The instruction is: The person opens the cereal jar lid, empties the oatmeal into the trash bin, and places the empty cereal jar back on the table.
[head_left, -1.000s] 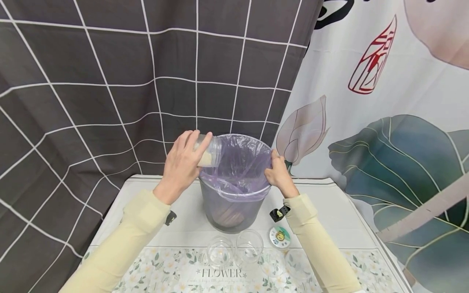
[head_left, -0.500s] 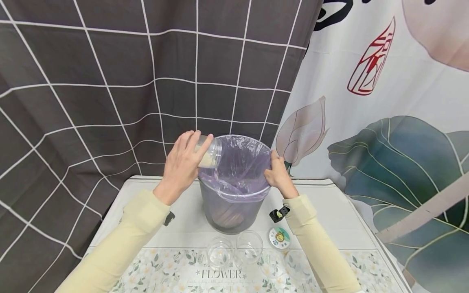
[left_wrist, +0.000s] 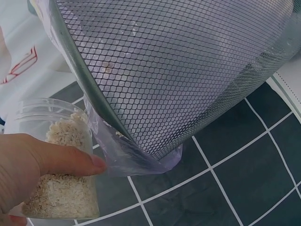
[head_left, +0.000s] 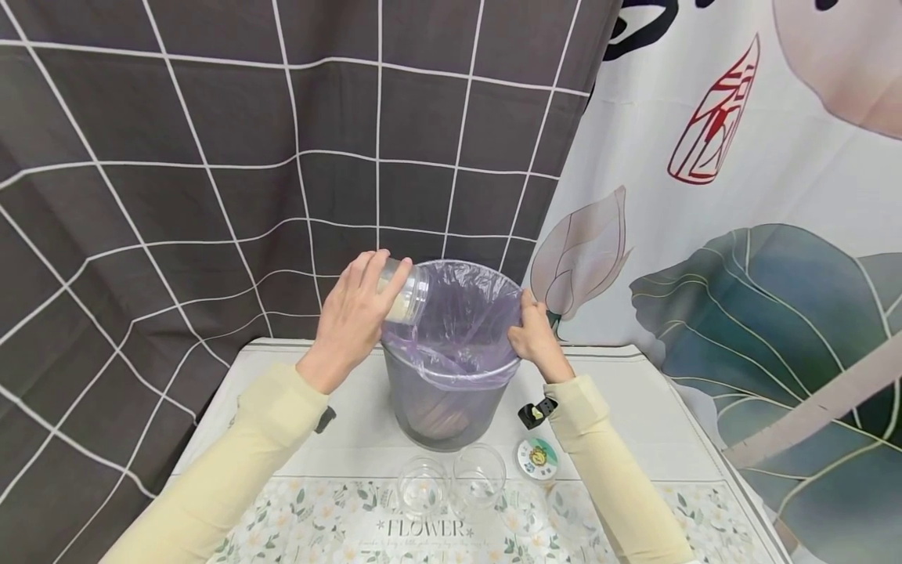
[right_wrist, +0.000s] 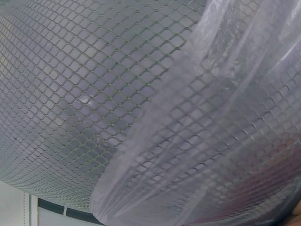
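My left hand grips a clear plastic jar at the left rim of a mesh waste bin. The jar lies tilted, its mouth towards the inside of the bin. In the left wrist view, pale flakes like oats fill much of it, heaped up to the mouth on one side, and my thumb lies across its wall. A purple plastic bag lines the bin and folds over the rim. On the right, my right hand grips the bin's rim with the bag. Mesh and bag fill the right wrist view.
Just in front of the bin stand two clear round containers, side by side. A round printed lid lies to their right, near the right sleeve. They are on a white table with a floral mat. A dark checked curtain hangs close behind.
The jar in my left hand has tipped slightly further and shifted a little to the right. My right hand and the bin look nearly unchanged.
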A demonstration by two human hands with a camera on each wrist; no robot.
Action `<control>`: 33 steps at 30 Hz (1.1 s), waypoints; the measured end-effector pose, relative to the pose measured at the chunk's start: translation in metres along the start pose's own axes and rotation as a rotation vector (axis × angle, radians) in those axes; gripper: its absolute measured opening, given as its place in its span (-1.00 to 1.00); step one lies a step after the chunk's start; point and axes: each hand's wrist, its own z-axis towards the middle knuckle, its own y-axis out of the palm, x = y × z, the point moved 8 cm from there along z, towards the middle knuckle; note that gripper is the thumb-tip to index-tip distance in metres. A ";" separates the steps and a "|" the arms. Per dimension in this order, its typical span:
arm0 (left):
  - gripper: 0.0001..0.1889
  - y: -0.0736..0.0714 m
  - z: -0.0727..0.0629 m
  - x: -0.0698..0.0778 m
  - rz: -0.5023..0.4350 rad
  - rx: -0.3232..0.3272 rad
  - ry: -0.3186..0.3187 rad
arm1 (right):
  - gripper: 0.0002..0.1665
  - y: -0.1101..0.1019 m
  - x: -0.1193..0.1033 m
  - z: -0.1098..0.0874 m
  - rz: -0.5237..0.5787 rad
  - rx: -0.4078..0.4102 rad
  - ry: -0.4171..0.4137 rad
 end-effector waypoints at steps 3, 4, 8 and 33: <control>-0.24 0.001 0.000 0.001 0.003 0.004 0.011 | -0.05 0.000 0.000 -0.001 0.002 0.000 0.000; -0.25 0.001 0.000 0.002 0.005 0.004 0.016 | -0.05 0.000 0.000 -0.001 0.003 -0.001 -0.001; -0.25 0.002 0.000 0.004 0.003 -0.005 0.033 | -0.04 0.000 0.000 -0.001 0.003 -0.001 -0.003; -0.29 -0.001 0.005 0.013 0.070 0.013 0.118 | -0.06 -0.002 0.000 0.000 0.001 0.010 -0.013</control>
